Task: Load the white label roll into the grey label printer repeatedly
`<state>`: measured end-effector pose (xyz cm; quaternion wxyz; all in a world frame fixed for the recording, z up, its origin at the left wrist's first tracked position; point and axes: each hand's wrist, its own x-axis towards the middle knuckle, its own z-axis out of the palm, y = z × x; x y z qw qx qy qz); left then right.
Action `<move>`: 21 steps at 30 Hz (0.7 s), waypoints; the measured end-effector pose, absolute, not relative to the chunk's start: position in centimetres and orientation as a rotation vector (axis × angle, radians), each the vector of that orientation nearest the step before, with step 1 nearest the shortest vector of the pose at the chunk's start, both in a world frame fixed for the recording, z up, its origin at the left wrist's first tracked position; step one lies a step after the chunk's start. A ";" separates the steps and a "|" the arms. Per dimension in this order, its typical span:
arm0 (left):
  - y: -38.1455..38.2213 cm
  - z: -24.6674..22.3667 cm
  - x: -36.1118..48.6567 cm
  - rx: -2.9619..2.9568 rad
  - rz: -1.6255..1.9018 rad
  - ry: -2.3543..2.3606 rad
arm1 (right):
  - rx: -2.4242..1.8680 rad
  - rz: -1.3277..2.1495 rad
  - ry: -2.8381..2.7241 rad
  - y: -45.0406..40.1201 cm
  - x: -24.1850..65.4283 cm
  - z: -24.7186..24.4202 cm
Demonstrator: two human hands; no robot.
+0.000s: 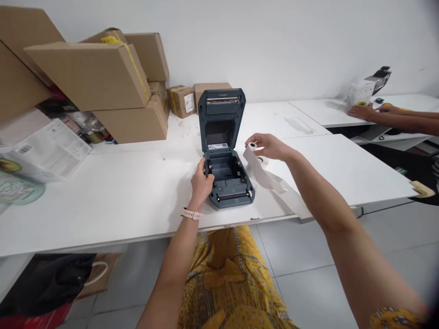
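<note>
A dark grey label printer (228, 185) stands on the white table with its lid (222, 112) raised and its roll bay bare. My left hand (201, 183) grips the printer's left side, the thumb over the rim by the black roll holder. Just right of the printer, my right hand (271, 147) holds a small white paper roll (250, 151) by its end. From this roll a loose strip of paper (265, 179) trails down over the table to its front edge. Behind the strip, partly hidden under my right hand, lies another white roll (263, 161).
Cardboard boxes (92, 75) are stacked at the back left, beside a white printed box (48, 148) and a green container (20, 188). A small taped box (181, 101) stands by the wall. At the far right, another person's hands (363, 112) rest near a wrapped white item.
</note>
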<state>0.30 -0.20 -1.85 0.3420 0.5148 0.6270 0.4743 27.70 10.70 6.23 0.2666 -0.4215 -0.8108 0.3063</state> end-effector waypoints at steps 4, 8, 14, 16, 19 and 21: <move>-0.2 -1.8 0.3 1.341 1.240 1.640 | -1.418 0.561 -2.493 12.8 25.3 4.7; -0.3 -1.6 0.4 1.353 1.232 1.645 | -1.619 0.383 -2.687 13.1 23.3 3.8; -0.1 -2.2 0.1 1.361 1.227 1.632 | -1.318 0.831 -2.403 11.8 26.9 4.2; 0.1 -2.6 0.0 1.370 1.231 1.625 | -1.228 1.011 -2.149 11.6 30.0 4.4; 0.3 -3.0 -0.1 1.383 1.238 1.609 | -1.300 1.186 -1.968 11.6 34.3 3.5; 0.4 -3.3 -0.1 1.374 1.249 1.604 | -1.357 1.331 -1.988 11.5 35.9 1.9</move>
